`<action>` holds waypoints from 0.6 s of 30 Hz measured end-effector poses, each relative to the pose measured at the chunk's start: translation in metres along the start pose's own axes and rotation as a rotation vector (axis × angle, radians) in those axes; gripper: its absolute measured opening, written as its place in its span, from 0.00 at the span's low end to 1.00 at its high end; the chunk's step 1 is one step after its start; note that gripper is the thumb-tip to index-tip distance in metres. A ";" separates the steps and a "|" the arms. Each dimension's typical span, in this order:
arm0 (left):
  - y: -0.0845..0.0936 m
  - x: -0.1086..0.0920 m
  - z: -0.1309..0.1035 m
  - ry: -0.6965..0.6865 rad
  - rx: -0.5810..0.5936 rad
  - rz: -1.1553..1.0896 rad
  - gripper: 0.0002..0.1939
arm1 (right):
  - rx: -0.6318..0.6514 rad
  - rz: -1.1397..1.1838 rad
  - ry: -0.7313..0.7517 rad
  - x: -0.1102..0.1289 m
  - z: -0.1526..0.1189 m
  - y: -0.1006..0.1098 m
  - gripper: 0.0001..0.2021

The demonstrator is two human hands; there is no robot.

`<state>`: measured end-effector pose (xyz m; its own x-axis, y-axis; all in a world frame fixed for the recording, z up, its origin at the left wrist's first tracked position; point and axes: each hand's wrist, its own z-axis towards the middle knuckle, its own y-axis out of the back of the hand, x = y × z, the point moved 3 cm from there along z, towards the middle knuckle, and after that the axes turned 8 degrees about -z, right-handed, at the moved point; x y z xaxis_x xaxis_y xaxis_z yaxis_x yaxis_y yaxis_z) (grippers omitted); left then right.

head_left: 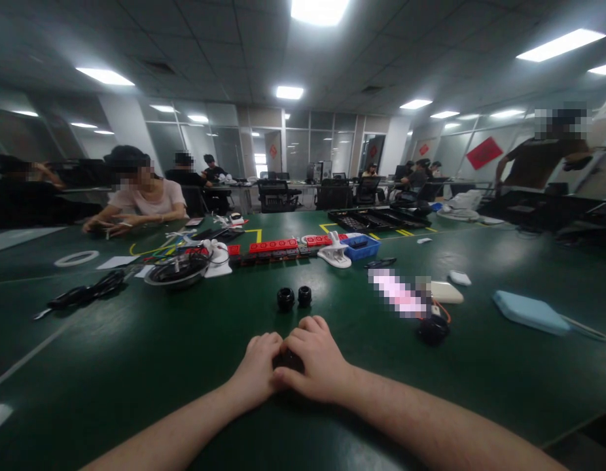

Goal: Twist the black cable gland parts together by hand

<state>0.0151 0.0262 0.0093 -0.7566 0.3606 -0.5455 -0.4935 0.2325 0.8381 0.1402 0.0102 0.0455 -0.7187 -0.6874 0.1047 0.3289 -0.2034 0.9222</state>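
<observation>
Black parts point(285, 299), two, beyond left hand point(260, 357) and right hand point(319, 358), their snug grip round one dark object point(292, 360)

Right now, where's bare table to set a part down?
Bare green tabletop lies between the black cable and left hand, and between the right forearm and light-blue case. Crowded: the far band from the bowl to the blue bin.

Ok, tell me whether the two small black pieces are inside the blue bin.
No, the larger black piece and the smaller one sit on the green table, outside the blue bin.
</observation>
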 end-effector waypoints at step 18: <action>-0.002 -0.002 0.000 -0.014 -0.048 -0.045 0.04 | -0.045 -0.133 0.295 0.016 -0.011 -0.008 0.17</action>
<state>0.0177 0.0250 0.0083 -0.7272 0.3637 -0.5822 -0.5470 0.2053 0.8115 0.1325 -0.0071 0.0357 -0.5510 -0.8236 -0.1344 0.2754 -0.3315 0.9023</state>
